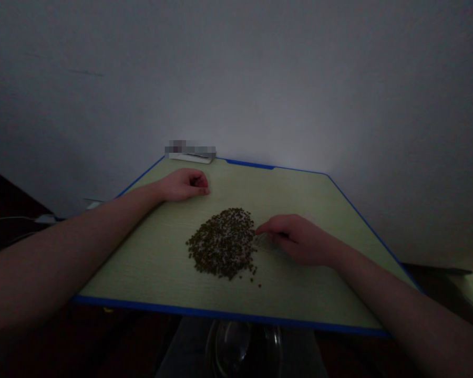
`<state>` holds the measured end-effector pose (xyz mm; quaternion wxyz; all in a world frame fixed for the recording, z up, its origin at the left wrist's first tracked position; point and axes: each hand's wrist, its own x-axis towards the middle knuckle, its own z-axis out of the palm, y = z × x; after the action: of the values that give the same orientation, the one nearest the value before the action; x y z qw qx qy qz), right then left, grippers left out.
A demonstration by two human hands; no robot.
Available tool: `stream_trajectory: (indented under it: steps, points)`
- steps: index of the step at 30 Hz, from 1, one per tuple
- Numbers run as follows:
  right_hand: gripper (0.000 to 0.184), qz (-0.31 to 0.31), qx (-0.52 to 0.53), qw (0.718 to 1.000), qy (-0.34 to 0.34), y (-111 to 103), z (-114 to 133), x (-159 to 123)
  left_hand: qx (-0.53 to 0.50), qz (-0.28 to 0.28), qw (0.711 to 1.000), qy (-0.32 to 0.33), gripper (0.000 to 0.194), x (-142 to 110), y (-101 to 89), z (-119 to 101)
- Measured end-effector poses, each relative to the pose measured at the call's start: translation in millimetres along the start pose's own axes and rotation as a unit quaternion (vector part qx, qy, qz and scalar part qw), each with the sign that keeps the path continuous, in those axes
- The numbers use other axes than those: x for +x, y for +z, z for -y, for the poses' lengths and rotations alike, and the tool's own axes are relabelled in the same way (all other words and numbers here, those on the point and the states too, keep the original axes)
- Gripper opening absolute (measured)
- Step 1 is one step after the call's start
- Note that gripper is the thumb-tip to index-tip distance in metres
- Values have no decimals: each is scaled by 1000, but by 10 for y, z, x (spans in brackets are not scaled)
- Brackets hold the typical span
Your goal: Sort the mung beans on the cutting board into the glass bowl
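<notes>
A flat heap of small greenish-brown seeds or beans (pixel 220 244) mixed with paler grains lies on the pale wood-patterned table (pixel 150 278). My right hand (pixel 299 239) is at the heap's right edge. Its index finger reaches out to the outer seeds, the thumb is held lower and the other fingers are partly hidden. Faint pale streaks show on the table beneath that hand; what they are I cannot make out. Farther back on the left, my left hand (pixel 185 185) rests on its side with fingers curled in and nothing visible in them.
Blue edging (pixel 220 311) runs round the table. A white flat object (pixel 191 156), partly blurred out, lies at the back left corner against the grey wall (pixel 260 79). Below the front edge sits a round shiny glass or metal vessel (pixel 236 346). Cables (pixel 11 218) hang at left.
</notes>
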<state>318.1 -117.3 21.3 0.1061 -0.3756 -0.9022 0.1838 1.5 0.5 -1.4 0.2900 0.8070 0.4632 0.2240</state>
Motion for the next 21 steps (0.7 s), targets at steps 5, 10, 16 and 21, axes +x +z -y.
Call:
stream_trajectory:
  steps: [5, 10, 16, 21]
  points:
    - [41, 31, 17, 998, -48, -22, 10, -10, 3, 3, 1000, -6, 29, 2, 3, -4]
    - [41, 21, 22, 998, -50, -24, 1, -9, 0, 2, 1000, -10, 28, 3, 8, -10]
    - [40, 33, 42, 996, -67, -9, 9, -9, -7, 2, 1000, -20, 28, 0, 9, -42]
    - [37, 51, 64, 993, -87, -24, 28, -31, -13, 1, 1000, -13, 27, 3, 9, -20]
